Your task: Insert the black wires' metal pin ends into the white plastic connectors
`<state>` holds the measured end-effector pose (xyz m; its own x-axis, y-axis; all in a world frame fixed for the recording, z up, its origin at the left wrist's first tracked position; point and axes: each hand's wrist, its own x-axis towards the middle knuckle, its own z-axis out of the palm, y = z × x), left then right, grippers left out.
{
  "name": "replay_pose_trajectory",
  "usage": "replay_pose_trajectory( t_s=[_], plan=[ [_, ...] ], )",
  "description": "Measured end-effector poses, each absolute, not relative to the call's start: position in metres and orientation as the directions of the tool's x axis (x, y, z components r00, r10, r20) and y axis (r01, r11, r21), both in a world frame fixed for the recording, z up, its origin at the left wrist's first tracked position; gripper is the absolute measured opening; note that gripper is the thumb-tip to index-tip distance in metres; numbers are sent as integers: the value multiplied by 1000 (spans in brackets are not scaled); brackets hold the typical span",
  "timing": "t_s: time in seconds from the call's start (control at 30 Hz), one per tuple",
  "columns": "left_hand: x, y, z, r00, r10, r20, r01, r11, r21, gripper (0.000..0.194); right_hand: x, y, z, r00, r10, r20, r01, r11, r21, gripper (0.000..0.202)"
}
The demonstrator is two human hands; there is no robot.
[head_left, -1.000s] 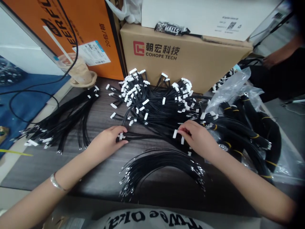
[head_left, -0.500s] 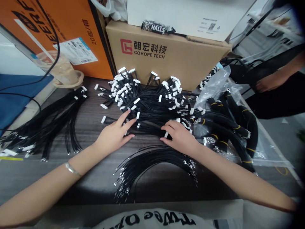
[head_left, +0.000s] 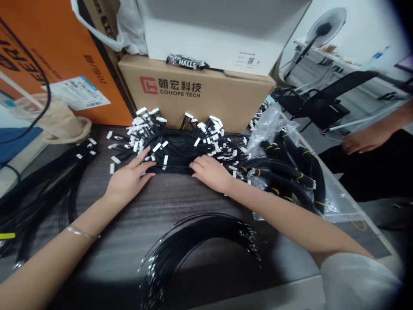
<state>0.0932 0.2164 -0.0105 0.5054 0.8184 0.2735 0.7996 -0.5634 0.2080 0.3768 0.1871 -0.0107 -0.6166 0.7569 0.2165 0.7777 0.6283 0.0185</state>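
A heap of black cables with white connectors lies against the cardboard box. At its front left edge is my left hand, open, its fingers spread and their tips touching the cables. My right hand lies palm down on the front right edge, fingers stretched over the cables and closer together; its fingertips are partly hidden among them. Neither hand visibly lifts a cable. Nearer to me, apart from both hands, a curved bundle of black wires with bare metal ends rests on the dark tabletop.
More black cables lie at left, beside a cup in a holder. Behind stand an orange box and a brown cardboard box. Yellow-banded black cable bundles lie on plastic at right. Another person's hand is beyond the table edge.
The view has shifted, showing more of the room at right. Both hands stay at the heap, which now sits farther from the curved wire bundle. The right hand's fingers have come closer together.
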Motion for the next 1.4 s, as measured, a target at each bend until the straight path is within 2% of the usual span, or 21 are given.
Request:
replay_pose_trajectory(
  t_s=[0.2, 0.33, 0.4, 0.53, 0.67, 0.73, 0.83, 0.87, 0.93, 0.97, 1.0, 1.07, 1.17, 1.27, 1.33, 1.4],
  plan=[
    [81, 233, -16, 484, 826, 288, 786, -555, 272, 28, 374, 219, -13, -730, 646, 222, 662, 749, -3, 29],
    [84, 247, -8, 479, 836, 269, 796, -543, 269, 27, 377, 245, -13, -767, 605, 214, 610, 791, -50, 31],
    [84, 248, -1, 492, 830, 262, 791, -552, 264, 28, 376, 250, -13, -762, 611, 214, 610, 789, -78, 31],
    [72, 230, 14, 520, 797, 307, 761, -596, 258, 44, 374, 237, -11, -732, 644, 221, 624, 764, -162, 33],
    [63, 191, 33, 539, 745, 394, 685, -659, 310, 43, 375, 201, -2, -661, 708, 249, 628, 703, -334, 33],
    [70, 169, 45, 518, 753, 405, 644, -655, 394, 39, 371, 181, 7, -613, 744, 266, 603, 658, -450, 38],
    [99, 143, 61, 532, 774, 343, 449, -602, 661, 36, 355, 154, 25, -590, 764, 263, 490, 597, -635, 56],
    [112, 137, 65, 558, 767, 317, 336, -558, 759, 33, 349, 147, 31, -608, 754, 250, 435, 580, -689, 53],
    [137, 130, 69, 610, 756, 240, 134, -397, 908, 27, 339, 137, 40, -645, 734, 213, 341, 526, -779, 30],
    [147, 128, 70, 607, 768, 206, 68, -308, 949, 23, 336, 132, 43, -645, 739, 192, 316, 487, -814, 23],
    [156, 128, 70, 589, 789, 173, 16, -226, 974, 19, 337, 129, 45, -628, 759, 169, 307, 442, -843, 24],
    [168, 130, 67, 551, 824, 134, -66, -118, 991, 14, 346, 120, 47, -559, 820, 120, 323, 349, -880, 30],
    [173, 134, 61, 560, 819, 124, -66, -105, 992, 13, 377, 106, 54, -407, 911, 68, 384, 238, -892, 28],
    [167, 128, 53, 643, 760, 96, 142, -242, 960, 15, 429, 98, 71, -115, 989, 98, 486, 142, -862, 25],
    [161, 116, 44, 716, 697, 25, 333, -373, 866, 21, 473, 102, 86, 144, 976, 164, 574, 52, -817, 29],
    [155, 101, 30, 758, 649, -72, 494, -498, 713, 44, 519, 112, 99, 347, 909, 232, 641, -49, -766, 34]
  ],
)
